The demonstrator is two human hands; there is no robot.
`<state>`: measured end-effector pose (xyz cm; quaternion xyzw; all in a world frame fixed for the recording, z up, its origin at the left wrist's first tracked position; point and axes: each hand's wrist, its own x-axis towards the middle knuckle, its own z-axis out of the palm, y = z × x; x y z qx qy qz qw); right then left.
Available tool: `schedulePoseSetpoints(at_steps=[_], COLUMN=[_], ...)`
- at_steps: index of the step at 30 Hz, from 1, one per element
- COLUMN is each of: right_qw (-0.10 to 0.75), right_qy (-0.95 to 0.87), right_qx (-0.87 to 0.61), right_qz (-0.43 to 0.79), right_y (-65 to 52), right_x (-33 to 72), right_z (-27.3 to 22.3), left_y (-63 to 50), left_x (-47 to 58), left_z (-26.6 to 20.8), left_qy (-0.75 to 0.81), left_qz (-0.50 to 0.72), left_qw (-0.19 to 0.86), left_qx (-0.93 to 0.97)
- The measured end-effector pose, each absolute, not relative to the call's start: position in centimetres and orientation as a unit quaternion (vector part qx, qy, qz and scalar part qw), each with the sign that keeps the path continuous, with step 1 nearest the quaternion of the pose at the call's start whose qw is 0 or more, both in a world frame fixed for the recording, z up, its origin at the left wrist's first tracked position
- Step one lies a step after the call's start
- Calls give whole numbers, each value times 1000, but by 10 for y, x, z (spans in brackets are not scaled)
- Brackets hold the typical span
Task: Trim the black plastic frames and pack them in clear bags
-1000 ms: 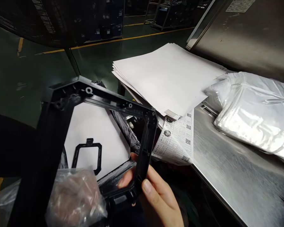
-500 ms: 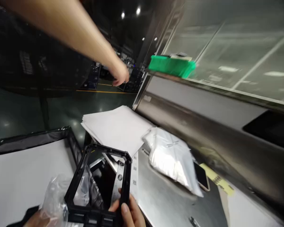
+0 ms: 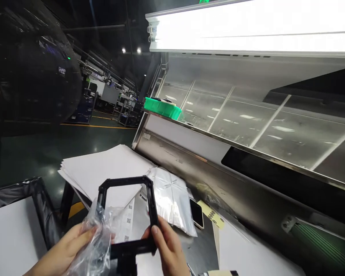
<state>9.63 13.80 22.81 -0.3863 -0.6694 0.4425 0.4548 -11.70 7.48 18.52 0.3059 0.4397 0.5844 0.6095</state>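
Observation:
A black plastic frame with cut corners and an open middle is held up in front of me. My right hand is closed on its lower right side, thumb in front. My left hand pinches a crumpled clear plastic bag at the frame's left side. The bag covers part of that side, so I cannot tell whether my left fingers also grip the frame. Beyond the frame lie a stack of white sheets and a silvery-white plastic packet.
A phone and yellow label strip lie right of the packet on the metal bench. A black-rimmed bin stands at left. A green tray sits on the ledge, below a bright lamp.
Another person's arm, stretched across the upper left, is gone from view. My view has swung right and up, bringing in the lamp. My left hand shows more fully beside the frame.

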Motion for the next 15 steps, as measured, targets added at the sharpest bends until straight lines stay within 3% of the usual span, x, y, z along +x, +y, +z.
schedulePoseSetpoints(at_steps=[8, 15], right_qw=[536, 687], right_qy=[-684, -530], right_qx=[-372, -405], right_qz=[326, 290], right_y=[255, 381], right_x=[138, 188], right_z=[303, 425], left_y=[186, 295], left_x=[-94, -135], left_z=[209, 142], left_qy=[464, 658], left_qz=[608, 594], left_qw=[561, 337], left_qx=[315, 316])
